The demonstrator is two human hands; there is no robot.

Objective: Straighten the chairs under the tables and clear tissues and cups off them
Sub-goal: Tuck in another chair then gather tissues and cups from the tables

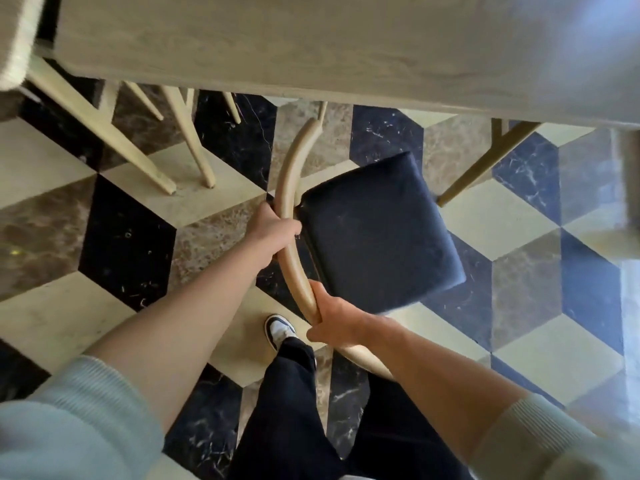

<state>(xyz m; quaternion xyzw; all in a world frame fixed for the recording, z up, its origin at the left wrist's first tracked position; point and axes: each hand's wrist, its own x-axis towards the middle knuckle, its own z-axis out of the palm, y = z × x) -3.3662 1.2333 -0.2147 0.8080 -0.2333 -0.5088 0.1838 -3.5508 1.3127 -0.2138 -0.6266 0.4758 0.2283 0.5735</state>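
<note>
A chair with a dark blue padded seat (377, 233) and a curved light-wood backrest (289, 174) stands in front of me, turned at an angle to the pale wooden table (311, 46). My left hand (273, 233) grips the backrest near its middle. My right hand (334, 318) holds the same rail lower down, closer to me. The seat's far corner lies just short of the table's near edge. No tissue or cup shows on the part of the tabletop in view.
Pale wooden legs of other chairs (187, 140) stand under the table at left, and a table leg (485, 164) slants at right. A light seat (17, 39) sits at top left. The floor is patterned marble tile. My shoe (280, 329) is below the chair.
</note>
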